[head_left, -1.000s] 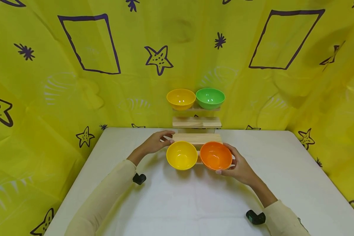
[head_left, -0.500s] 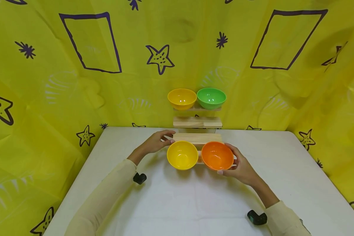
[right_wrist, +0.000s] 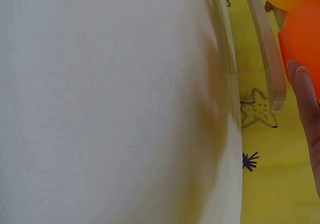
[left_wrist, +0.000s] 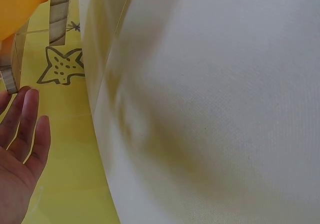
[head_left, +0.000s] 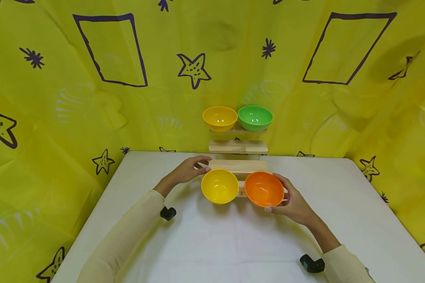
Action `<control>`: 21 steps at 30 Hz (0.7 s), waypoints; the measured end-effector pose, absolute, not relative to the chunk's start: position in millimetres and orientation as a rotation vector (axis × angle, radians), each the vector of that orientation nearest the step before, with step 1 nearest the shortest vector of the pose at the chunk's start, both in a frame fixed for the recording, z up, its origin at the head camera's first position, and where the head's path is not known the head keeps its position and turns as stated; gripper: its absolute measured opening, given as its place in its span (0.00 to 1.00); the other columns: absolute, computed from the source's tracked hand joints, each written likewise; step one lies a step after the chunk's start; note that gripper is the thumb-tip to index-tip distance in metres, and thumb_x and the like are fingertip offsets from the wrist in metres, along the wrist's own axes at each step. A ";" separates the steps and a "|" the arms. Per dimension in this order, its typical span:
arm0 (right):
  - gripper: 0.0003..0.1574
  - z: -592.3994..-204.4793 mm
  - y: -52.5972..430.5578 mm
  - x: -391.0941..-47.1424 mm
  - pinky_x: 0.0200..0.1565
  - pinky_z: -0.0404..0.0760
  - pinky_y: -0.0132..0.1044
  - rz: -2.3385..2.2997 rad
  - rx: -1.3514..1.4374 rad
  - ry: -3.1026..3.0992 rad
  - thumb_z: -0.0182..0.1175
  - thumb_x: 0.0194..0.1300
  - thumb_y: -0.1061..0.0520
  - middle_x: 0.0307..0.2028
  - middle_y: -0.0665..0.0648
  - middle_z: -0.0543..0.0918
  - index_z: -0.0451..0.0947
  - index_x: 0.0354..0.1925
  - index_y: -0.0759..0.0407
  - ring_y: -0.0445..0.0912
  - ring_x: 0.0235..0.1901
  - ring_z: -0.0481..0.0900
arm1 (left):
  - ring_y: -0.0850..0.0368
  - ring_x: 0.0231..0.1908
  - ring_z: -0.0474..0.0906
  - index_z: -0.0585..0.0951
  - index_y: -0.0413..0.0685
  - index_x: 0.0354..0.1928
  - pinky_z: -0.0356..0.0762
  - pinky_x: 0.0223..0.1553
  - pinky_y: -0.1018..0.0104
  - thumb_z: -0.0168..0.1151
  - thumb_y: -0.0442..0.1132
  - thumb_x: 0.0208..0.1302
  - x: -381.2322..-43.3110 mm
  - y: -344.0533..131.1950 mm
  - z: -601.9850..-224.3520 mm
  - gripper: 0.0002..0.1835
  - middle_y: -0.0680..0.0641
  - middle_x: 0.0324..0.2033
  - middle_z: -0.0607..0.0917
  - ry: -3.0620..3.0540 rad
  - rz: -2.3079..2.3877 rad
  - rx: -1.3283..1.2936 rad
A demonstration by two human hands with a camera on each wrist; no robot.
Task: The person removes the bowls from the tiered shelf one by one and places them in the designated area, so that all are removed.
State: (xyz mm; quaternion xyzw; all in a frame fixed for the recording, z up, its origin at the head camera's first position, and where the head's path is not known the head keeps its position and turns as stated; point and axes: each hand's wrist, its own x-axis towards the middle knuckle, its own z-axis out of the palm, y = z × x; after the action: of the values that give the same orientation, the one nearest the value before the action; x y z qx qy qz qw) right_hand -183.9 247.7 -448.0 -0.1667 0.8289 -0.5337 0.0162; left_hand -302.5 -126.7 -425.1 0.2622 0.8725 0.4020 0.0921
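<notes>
My right hand (head_left: 294,202) holds an orange bowl (head_left: 264,188) by its right side, thumb at the front rim and fingers around the far side. In the right wrist view, fingertips press against the same orange bowl's wall. At the left end of a stepped wooden stand (head_left: 238,165), my left hand (head_left: 185,169) grips a plank's end between thumb and fingers. A yellow bowl (head_left: 220,186) sits on the lowest step, left of the orange one. The left wrist view shows the left fingers (left_wrist: 30,104) nearly straight by the wood.
On the stand's top step sit an amber-yellow bowl (head_left: 220,118) and a green bowl (head_left: 255,118), side by side. A bare wooden step (head_left: 238,146) lies below them. The white table (head_left: 198,243) meets a patterned yellow backdrop (head_left: 156,102) behind the stand.
The right hand has moved the orange bowl slightly right and toward me, widening its gap from the yellow bowl. The left hand stays at the stand's end.
</notes>
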 end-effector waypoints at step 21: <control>0.62 -445.2 257.6 -166.8 0.40 0.87 0.37 -1.677 -0.636 2.503 0.77 0.50 0.64 0.67 0.71 0.63 0.53 0.75 0.60 0.44 0.44 0.85 | 0.45 0.54 0.80 0.73 0.49 0.69 0.81 0.53 0.56 0.60 0.46 0.74 -302.2 -126.2 -424.0 0.26 0.41 0.60 0.80 2.578 1.198 0.769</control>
State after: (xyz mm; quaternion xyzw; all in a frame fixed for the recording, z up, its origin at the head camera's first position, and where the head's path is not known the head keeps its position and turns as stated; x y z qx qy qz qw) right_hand -166.8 257.6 -445.2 -0.2065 0.8124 -0.5444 0.0314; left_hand -302.2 -126.2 -424.0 0.2600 0.8711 0.4049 0.0980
